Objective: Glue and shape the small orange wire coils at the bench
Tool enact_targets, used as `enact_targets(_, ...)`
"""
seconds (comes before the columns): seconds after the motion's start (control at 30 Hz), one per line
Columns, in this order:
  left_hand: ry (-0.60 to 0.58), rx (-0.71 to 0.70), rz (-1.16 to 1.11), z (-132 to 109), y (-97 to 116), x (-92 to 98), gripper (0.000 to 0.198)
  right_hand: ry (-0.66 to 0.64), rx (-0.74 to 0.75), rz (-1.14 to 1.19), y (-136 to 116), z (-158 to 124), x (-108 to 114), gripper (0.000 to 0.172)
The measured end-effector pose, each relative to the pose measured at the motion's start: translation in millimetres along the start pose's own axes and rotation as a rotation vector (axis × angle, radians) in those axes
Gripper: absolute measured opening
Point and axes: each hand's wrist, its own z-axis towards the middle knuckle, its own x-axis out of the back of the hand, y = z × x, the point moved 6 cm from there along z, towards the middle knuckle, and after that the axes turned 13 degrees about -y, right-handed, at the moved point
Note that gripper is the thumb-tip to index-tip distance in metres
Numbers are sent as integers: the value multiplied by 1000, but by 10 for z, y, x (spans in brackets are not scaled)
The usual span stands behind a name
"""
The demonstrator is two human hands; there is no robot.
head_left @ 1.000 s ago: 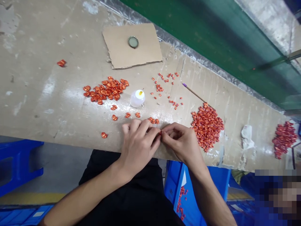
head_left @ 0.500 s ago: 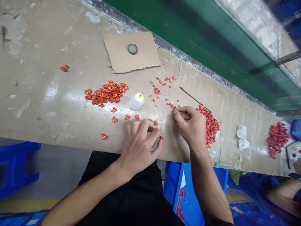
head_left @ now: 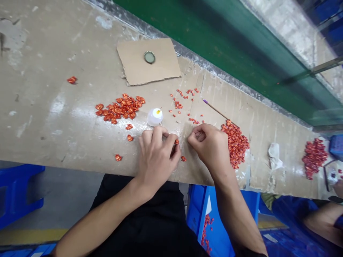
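Note:
My left hand [head_left: 157,155] rests on the worn table [head_left: 48,117] with its fingers curled over small orange-red pieces; one piece [head_left: 177,141] shows at its fingertips. My right hand [head_left: 211,146] is closed in a pinch just to the right, and what it holds is too small to make out. A single orange piece [head_left: 183,158] lies between the two hands near the table's front edge. A small white glue bottle [head_left: 155,116] stands just beyond my left hand. A big heap of red pieces [head_left: 235,142] lies right of my right hand.
A pile of larger orange pieces [head_left: 120,107] lies at left, tiny red bits [head_left: 184,98] scatter behind. A cardboard sheet [head_left: 148,62] bears a bottle cap [head_left: 149,57]. A thin stick [head_left: 217,110], another red heap [head_left: 313,157] and blue bins [head_left: 214,221] are around. Another person's arm [head_left: 318,221] is at bottom right.
My right hand, which reached out to the tiny bits half a second ago, has drawn back toward my left hand. My left hand moved forward over the loose pieces, leaving one orange piece on the table.

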Motion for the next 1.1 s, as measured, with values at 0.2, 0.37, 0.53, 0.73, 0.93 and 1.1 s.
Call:
enact_targets(0.2,-16,-12,-51,-11,-25,8,5,-314,-113,668,56,-158,-232,11)
enact_targets(0.37,-23,-14,-53,-10,-28,-10,4,-348,-167,909,71,-192,-364,22)
enact_targets(0.53,-28,2,-62,-7,-37,-13,2,-386,-155,916,35,-192,-376,31)
enact_targets(0.73,-38,5,-69,-12,-46,-11,1,-391,-164,869,12,-190,-362,27)
enact_targets(0.93,-61,13,-98,0,-58,-8,2,-403,-194,858,-3,-169,-369,24)
enact_targets(1.1,-52,4,-177,-19,-91,49,8,-308,-174,811,44,-135,-282,21)
